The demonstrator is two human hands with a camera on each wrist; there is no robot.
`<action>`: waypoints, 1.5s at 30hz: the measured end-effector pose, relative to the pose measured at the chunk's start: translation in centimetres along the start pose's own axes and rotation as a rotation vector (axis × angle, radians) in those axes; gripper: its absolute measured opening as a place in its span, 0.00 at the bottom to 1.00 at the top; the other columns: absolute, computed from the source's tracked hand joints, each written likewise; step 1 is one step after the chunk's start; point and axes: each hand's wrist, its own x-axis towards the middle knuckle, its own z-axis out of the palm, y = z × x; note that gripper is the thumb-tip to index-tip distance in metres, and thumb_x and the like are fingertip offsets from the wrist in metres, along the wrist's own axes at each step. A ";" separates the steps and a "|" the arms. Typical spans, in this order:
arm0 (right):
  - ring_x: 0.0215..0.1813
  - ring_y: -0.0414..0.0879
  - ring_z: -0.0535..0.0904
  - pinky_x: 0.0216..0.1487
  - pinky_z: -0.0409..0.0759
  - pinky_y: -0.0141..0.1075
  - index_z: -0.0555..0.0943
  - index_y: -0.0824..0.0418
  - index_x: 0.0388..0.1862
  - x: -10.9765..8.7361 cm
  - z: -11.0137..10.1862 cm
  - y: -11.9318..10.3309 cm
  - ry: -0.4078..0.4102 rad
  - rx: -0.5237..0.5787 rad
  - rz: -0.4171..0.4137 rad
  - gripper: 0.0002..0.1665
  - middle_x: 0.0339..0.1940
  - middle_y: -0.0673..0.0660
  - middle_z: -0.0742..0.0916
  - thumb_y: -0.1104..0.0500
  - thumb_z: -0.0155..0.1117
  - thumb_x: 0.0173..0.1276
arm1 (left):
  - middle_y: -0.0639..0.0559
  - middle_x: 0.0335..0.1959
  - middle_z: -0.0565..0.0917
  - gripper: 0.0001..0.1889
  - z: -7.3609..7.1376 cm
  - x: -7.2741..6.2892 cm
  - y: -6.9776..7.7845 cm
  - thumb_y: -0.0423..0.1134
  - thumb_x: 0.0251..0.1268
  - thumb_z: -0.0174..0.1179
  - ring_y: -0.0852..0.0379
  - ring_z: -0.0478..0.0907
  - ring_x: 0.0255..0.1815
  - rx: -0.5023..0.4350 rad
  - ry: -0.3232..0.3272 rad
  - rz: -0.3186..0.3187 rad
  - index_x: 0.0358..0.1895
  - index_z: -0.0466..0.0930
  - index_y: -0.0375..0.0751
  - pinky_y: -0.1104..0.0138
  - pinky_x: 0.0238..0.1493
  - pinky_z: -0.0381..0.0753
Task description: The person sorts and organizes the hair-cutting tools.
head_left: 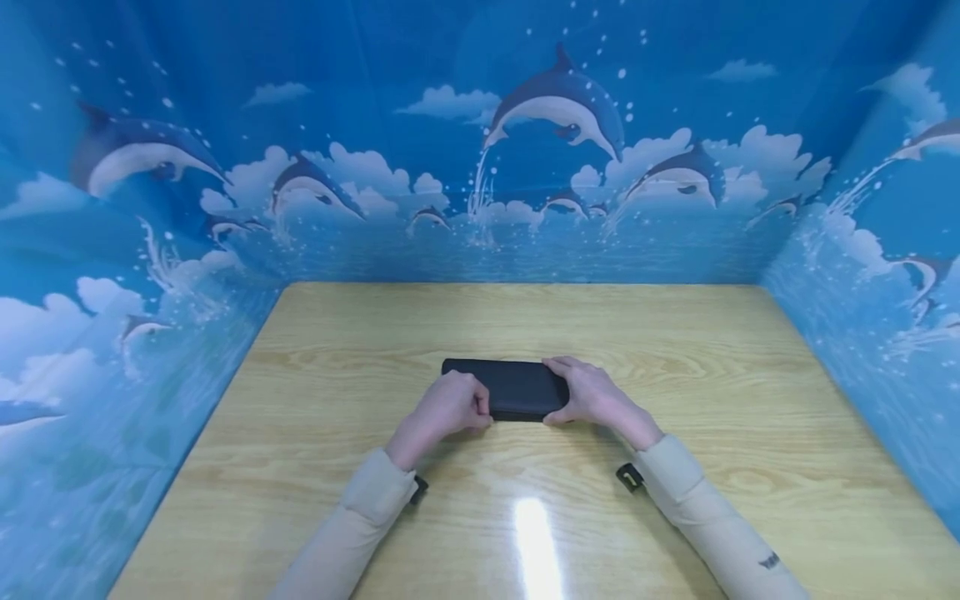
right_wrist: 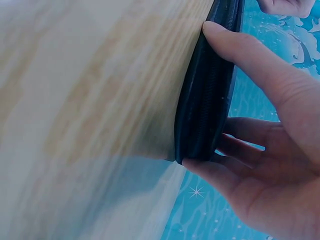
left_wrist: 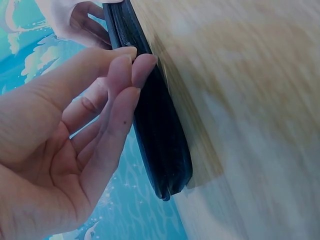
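A black zippered case (head_left: 519, 388), long and flat like a wallet, lies on the wooden table. With my left hand (head_left: 452, 402) I pinch at its near edge, left of the middle. The left wrist view shows the thumb and fingertips pressed together on the zipper pull (left_wrist: 129, 46), which they mostly hide. My right hand (head_left: 592, 393) grips the case's right end, thumb on the near side and fingers round the end and far side. Closed zipper teeth run along the case's side (right_wrist: 206, 95) in the right wrist view.
Light wood tabletop (head_left: 360, 325) surrounds the case, with a bright glare patch near the front. Blue curtains (head_left: 420, 167) printed with dolphins and clouds stand along the back and both sides. Dark straps (head_left: 629, 477) hang at both wrists.
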 end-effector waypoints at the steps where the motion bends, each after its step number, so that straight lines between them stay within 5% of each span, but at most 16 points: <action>1: 0.71 0.68 0.69 0.67 0.72 0.61 0.64 0.63 0.78 0.0 -0.1 -0.1 -0.001 0.001 -0.001 0.60 0.75 0.68 0.70 0.47 0.84 0.52 | 0.63 0.17 0.80 0.12 0.0 0.0 -0.1 0.36 0.54 0.76 0.66 0.73 0.17 -0.003 -0.001 0.003 0.19 0.82 0.51 0.72 0.28 0.76; 45: 0.72 0.68 0.69 0.68 0.71 0.60 0.64 0.64 0.78 -0.4 -0.2 -0.2 -0.002 0.012 -0.011 0.59 0.76 0.68 0.70 0.48 0.84 0.53 | 0.64 0.17 0.80 0.13 -1.0 -1.0 -2.0 0.37 0.55 0.76 0.67 0.73 0.17 -0.030 -0.010 0.018 0.19 0.82 0.50 0.72 0.28 0.76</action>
